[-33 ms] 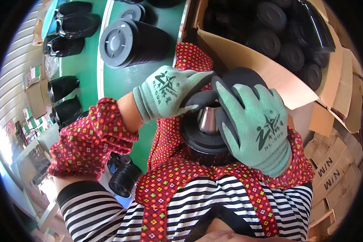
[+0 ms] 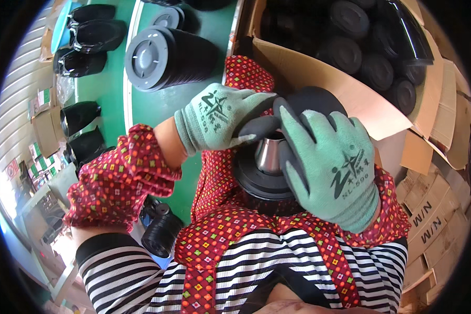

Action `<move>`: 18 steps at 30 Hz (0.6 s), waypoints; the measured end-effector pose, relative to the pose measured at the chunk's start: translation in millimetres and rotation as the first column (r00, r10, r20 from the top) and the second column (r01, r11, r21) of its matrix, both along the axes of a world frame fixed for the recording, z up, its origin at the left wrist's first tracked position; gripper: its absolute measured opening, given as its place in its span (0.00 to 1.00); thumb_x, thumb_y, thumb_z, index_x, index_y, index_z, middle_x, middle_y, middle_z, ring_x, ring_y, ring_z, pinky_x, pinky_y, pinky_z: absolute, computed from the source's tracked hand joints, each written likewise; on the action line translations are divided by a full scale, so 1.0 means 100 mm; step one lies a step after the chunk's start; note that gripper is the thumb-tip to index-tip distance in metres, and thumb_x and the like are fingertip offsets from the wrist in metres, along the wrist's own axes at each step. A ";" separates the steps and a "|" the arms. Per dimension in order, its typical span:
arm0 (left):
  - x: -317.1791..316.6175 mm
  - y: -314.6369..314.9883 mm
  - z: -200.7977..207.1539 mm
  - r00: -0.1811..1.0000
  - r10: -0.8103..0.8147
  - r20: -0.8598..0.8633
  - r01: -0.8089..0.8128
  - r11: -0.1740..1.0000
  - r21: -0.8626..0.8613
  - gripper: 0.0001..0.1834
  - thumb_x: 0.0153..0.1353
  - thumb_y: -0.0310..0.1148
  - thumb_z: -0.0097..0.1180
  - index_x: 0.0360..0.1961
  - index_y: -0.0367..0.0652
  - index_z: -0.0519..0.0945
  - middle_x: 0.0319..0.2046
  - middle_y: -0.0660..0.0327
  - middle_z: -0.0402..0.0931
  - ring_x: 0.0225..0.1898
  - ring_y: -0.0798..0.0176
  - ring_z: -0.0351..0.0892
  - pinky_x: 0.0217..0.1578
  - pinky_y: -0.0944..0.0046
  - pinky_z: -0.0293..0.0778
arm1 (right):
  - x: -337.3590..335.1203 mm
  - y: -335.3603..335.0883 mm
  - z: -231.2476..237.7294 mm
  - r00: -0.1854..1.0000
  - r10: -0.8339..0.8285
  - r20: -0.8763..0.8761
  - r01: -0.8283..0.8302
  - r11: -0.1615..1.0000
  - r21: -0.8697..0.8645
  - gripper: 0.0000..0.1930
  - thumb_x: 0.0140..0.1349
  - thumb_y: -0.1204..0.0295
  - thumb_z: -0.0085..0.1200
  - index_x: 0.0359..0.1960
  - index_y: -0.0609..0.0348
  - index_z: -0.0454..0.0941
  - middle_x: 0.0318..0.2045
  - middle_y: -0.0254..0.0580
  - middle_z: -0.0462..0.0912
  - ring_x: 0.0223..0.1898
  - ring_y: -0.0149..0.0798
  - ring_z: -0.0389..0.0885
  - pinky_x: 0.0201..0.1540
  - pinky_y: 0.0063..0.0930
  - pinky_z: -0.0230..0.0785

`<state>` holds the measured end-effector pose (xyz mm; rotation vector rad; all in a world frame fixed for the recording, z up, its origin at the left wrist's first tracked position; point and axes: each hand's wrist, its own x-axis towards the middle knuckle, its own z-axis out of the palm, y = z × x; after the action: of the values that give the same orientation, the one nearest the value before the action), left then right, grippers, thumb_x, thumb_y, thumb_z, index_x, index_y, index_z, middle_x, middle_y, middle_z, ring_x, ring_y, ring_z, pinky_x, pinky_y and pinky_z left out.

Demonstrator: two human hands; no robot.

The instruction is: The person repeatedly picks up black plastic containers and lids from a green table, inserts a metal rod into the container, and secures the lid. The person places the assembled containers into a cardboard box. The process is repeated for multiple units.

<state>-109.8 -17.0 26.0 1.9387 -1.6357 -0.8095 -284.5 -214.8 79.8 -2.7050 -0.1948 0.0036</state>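
Observation:
My left hand (image 2: 220,118), in a green knit glove with black-coated fingers, reaches in from the left with thumb and forefinger pinched together. My right hand (image 2: 332,167), gloved alike, bends its fingers in from the right. Both sets of fingertips meet just above a shiny metal cone (image 2: 268,158). What they pinch is dark against the black coating, and I cannot make it out. The cone stands upright on a black round stepped base (image 2: 261,183) at my lap. Behind my right fingers lies a black disc-like part (image 2: 319,99), partly covered.
An open cardboard box (image 2: 324,86) at the upper right holds several black round parts (image 2: 345,55). On the green table (image 2: 162,110) lies a stack of black cups (image 2: 172,57). More glossy black parts (image 2: 97,34) line the far left. Flattened cartons (image 2: 429,214) lie at the right.
The view has shifted slightly. My hands keep nearly the same pose over the metal cone, with a little more of its upper rim showing now.

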 end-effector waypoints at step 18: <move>-0.70 -0.03 0.69 0.860 0.176 0.480 -0.054 0.965 -0.256 0.22 0.51 0.36 0.74 0.48 0.40 0.87 0.43 0.57 0.83 0.40 0.52 0.86 0.39 0.56 0.84 | 1.13 -0.40 -0.65 0.885 0.466 0.006 -0.113 0.201 0.973 0.21 0.80 0.58 0.49 0.56 0.63 0.84 0.49 0.46 0.88 0.54 0.38 0.86 0.61 0.36 0.76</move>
<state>-179.3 -20.4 94.8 2.1579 -1.7708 -0.0444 -171.2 -255.0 15.1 -1.3057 -0.4534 0.3097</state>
